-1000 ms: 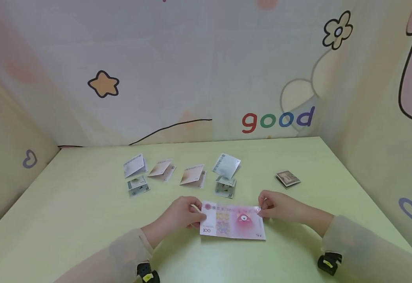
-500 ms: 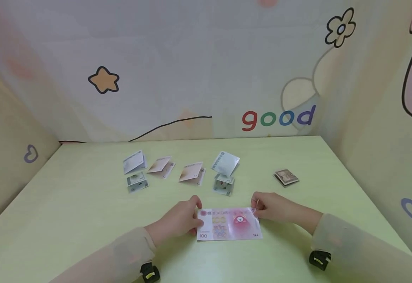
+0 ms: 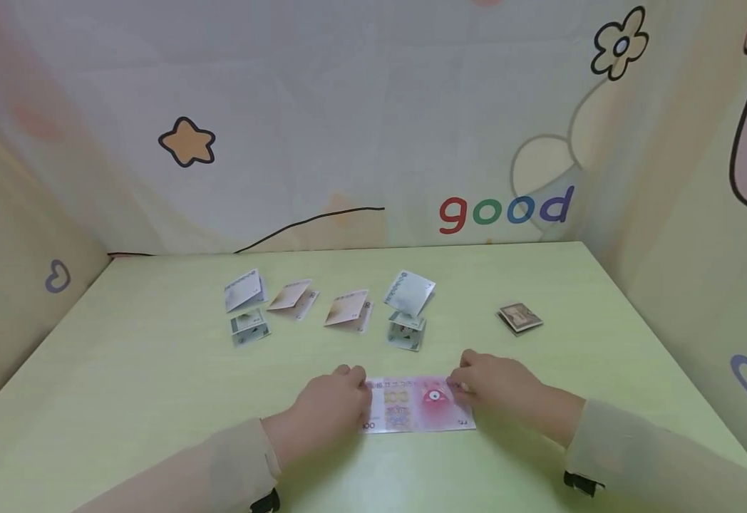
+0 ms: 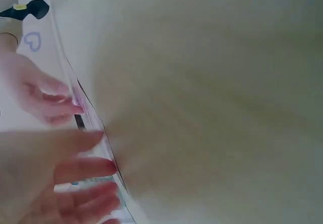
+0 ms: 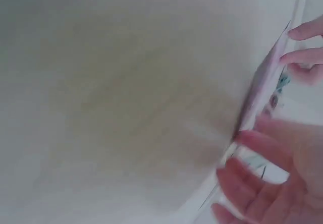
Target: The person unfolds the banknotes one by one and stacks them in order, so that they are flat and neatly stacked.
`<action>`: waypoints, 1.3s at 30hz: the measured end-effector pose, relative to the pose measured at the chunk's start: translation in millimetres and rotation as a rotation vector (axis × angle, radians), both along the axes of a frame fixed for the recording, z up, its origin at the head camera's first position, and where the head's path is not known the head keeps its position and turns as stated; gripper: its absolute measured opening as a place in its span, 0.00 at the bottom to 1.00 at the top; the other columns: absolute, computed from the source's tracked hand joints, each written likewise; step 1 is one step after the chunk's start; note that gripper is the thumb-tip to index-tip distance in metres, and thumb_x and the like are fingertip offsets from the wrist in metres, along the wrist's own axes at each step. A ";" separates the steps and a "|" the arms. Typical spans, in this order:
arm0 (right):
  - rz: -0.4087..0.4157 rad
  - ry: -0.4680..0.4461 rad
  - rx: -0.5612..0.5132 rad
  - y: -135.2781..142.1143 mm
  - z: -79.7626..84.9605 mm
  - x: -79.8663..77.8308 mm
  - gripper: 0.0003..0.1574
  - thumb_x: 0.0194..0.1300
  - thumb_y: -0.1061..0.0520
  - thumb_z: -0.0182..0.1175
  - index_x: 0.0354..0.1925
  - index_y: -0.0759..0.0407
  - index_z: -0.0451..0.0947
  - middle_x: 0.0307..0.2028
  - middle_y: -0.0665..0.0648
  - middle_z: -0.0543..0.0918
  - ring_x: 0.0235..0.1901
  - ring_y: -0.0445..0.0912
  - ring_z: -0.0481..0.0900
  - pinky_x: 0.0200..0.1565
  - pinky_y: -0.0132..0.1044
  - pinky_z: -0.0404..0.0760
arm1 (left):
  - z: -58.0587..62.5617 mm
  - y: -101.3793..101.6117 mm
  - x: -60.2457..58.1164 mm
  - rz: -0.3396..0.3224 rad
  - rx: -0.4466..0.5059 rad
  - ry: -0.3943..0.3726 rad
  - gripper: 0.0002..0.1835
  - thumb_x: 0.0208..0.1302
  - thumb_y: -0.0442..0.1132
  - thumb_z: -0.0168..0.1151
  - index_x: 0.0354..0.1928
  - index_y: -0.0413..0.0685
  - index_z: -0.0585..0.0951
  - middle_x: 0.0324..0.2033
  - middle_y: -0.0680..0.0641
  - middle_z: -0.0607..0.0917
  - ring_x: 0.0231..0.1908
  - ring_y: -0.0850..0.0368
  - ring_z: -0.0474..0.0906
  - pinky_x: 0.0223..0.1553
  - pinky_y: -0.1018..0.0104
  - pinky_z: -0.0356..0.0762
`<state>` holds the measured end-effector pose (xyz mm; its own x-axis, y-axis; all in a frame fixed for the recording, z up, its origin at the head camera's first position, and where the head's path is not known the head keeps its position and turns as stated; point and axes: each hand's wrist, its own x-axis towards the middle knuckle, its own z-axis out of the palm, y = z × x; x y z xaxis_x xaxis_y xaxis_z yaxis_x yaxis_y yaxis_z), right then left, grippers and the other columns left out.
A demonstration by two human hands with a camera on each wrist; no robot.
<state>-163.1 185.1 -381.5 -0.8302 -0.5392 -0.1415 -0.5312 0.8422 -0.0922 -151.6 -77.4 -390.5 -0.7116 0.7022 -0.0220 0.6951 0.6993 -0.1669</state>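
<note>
A pink play banknote (image 3: 399, 405) marked 100 lies face up on the table. My left hand (image 3: 330, 404) covers its left end in the head view. From the left wrist, this hand's fingers (image 4: 86, 169) look straight and spread at the note's edge, with the thumb apart from them. My right hand (image 3: 503, 388) touches the note's upper right corner. Loosely spread fingers of that hand (image 5: 267, 156) show in the right wrist view, thumb and forefinger against the note's end. Both hands are somewhat blurred in the wrist views.
Folded notes stand behind the hands: a bluish one (image 3: 244, 291) and a green one (image 3: 249, 327) at left, brownish ones (image 3: 290, 294) (image 3: 348, 308) in the middle, and another bluish one (image 3: 409, 292) over a green one (image 3: 405, 330). A folded brown note (image 3: 519, 318) lies at right.
The banknote was tilted up between both hands and now lies flat. My left hand has moved further over its left end; my right hand has shifted slightly left along the top edge.
</note>
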 end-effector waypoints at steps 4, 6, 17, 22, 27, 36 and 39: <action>0.111 0.107 0.114 -0.2 -1.2 11.4 0.27 0.56 0.42 0.64 0.48 0.57 0.79 0.53 0.60 0.73 0.47 0.55 0.73 0.41 0.46 0.77 | -0.9 -11.6 6.7 -0.123 -0.056 0.027 0.21 0.61 0.48 0.61 0.52 0.44 0.79 0.54 0.47 0.76 0.48 0.55 0.75 0.39 0.69 0.77; 0.145 0.128 0.134 0.1 -1.8 15.1 0.32 0.57 0.40 0.63 0.52 0.60 0.77 0.57 0.61 0.71 0.52 0.57 0.71 0.47 0.49 0.75 | 0.6 -18.4 8.1 -0.142 -0.041 -0.050 0.25 0.63 0.50 0.58 0.59 0.47 0.75 0.59 0.46 0.73 0.54 0.54 0.73 0.45 0.65 0.76; 0.186 0.095 0.109 8.4 -0.7 20.5 0.35 0.59 0.45 0.63 0.57 0.67 0.73 0.59 0.62 0.71 0.57 0.55 0.70 0.52 0.49 0.73 | 3.5 -31.7 8.5 -0.226 -0.078 -0.180 0.31 0.66 0.64 0.42 0.70 0.65 0.60 0.69 0.44 0.58 0.66 0.51 0.58 0.54 0.50 0.69; 0.149 -0.011 0.112 6.7 1.6 23.6 0.36 0.61 0.46 0.62 0.59 0.67 0.71 0.63 0.60 0.68 0.60 0.52 0.68 0.54 0.45 0.72 | 2.8 -29.7 7.1 -0.225 -0.070 -0.207 0.31 0.66 0.64 0.42 0.69 0.66 0.61 0.69 0.44 0.59 0.66 0.50 0.58 0.55 0.49 0.67; 0.178 0.005 0.112 3.1 1.4 22.7 0.36 0.60 0.46 0.63 0.60 0.65 0.70 0.63 0.60 0.68 0.60 0.51 0.68 0.54 0.44 0.72 | 3.8 -28.8 7.4 -0.203 -0.036 -0.239 0.30 0.65 0.64 0.45 0.68 0.65 0.64 0.67 0.44 0.62 0.65 0.48 0.60 0.57 0.50 0.66; 0.336 0.003 0.171 -16.6 0.6 22.5 0.32 0.66 0.58 0.55 0.67 0.47 0.64 0.66 0.53 0.65 0.60 0.54 0.68 0.54 0.45 0.72 | 7.1 -24.5 6.8 -0.194 -0.019 -0.256 0.30 0.64 0.64 0.47 0.66 0.65 0.66 0.66 0.43 0.64 0.63 0.49 0.63 0.56 0.51 0.68; 0.374 0.041 0.238 -20.3 -0.4 24.6 0.32 0.67 0.58 0.54 0.67 0.42 0.63 0.66 0.53 0.64 0.58 0.56 0.69 0.52 0.46 0.74 | 7.7 -23.3 6.2 -0.190 -0.022 -0.261 0.30 0.64 0.63 0.47 0.66 0.66 0.67 0.66 0.43 0.64 0.63 0.49 0.62 0.56 0.51 0.68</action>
